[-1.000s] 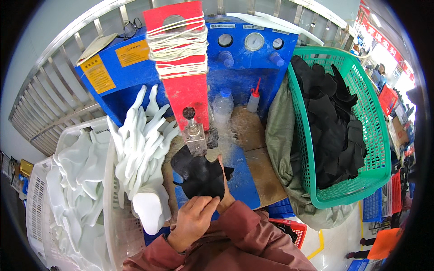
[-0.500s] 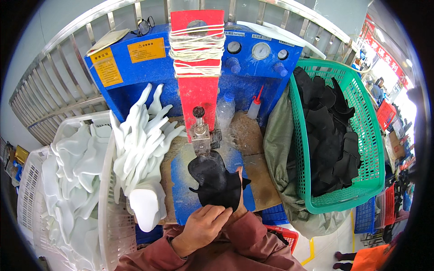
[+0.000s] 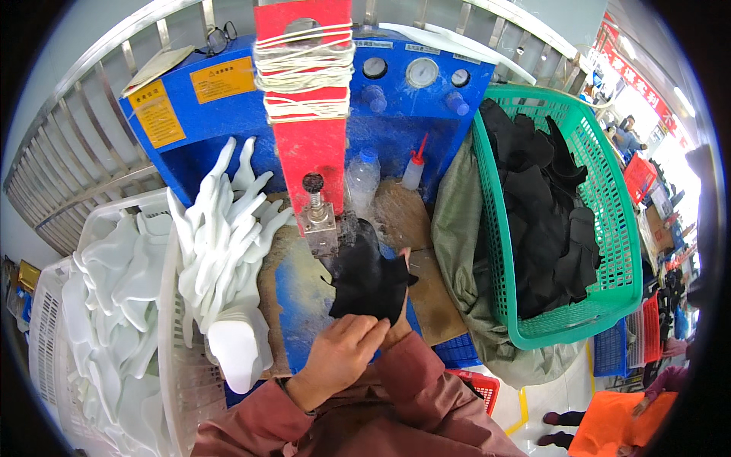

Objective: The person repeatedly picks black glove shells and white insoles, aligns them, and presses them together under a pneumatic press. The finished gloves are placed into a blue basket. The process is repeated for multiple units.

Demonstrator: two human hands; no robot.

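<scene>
A black curved piece of soft sheet material (image 3: pixel 369 274) lies tilted under the metal head (image 3: pixel 318 227) of a red and blue machine, its upper end right beside the head. My left hand (image 3: pixel 339 356) is closed on its near edge, fingers bent and pressed together. Along the right side my right hand (image 3: pixel 397 329) holds the same piece from behind; only a fingertip and part of the palm show. Below the work lies a worn blue pad (image 3: pixel 293 305) dusted with pale powder.
White shaped pieces (image 3: pixel 228 236) are stacked left of the machine, beside white baskets (image 3: pixel 171 335) of similar pieces. At right, a green basket (image 3: pixel 525 335) holds black pieces. A clear bottle (image 3: pixel 362 179) and a red-tipped squeeze bottle (image 3: pixel 413 171) stand behind. Another person (image 3: pixel 620 423) is at lower right.
The view has shifted, so the machine sits further left and higher. The black piece has turned and slid to the right of the metal head, with both hands still on it.
</scene>
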